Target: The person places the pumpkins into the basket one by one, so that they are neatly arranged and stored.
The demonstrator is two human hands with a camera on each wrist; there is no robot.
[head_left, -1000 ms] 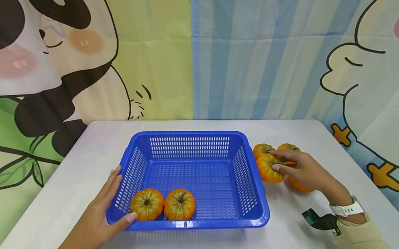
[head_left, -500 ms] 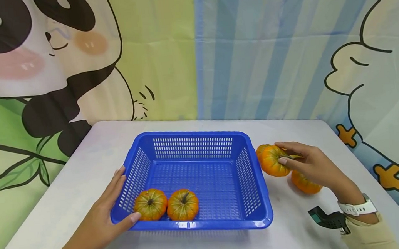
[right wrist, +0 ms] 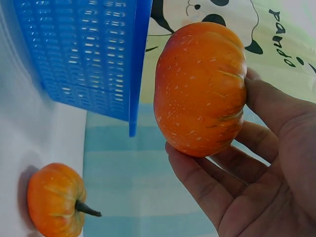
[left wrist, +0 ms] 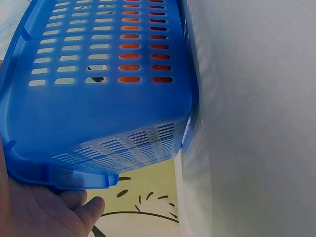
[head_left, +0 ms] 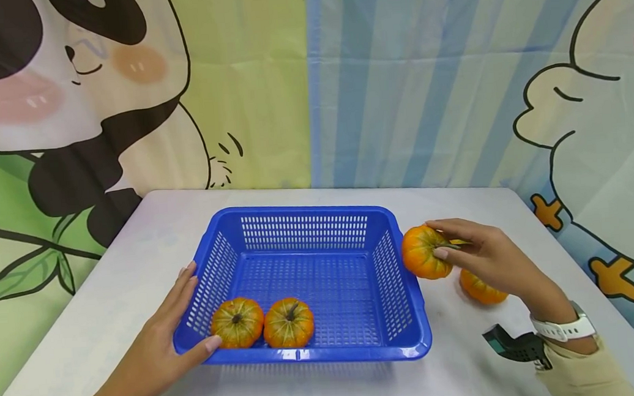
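My right hand [head_left: 489, 256] pinches an orange pumpkin [head_left: 424, 253] by its stem side, between thumb and fingers. It is raised beside the basket's right rim, its rounded underside [right wrist: 197, 89] showing in the right wrist view. My left hand [head_left: 158, 344] holds the near left corner of the blue plastic basket [head_left: 328, 355], thumb over the front rim and fingers along the outer left side. Inside, two orange pumpkins [head_left: 237, 322] [head_left: 289, 322] sit side by side at the front left. Another pumpkin [head_left: 482, 287] lies on the table below my right hand, partly covered by it.
A white table [head_left: 454, 348] carries the basket. Behind my right fingers shows a yellow-orange patch [head_left: 457, 243] of another pumpkin, mostly hidden. A printed curtain [head_left: 254, 92] with a panda hangs right behind the table. My right wrist wears a white band [head_left: 563, 328] and a dark device [head_left: 517, 345].
My right hand has lifted a pumpkin from the group on the right and brought it up and left to the basket's right rim. The left hand stays on the basket corner.
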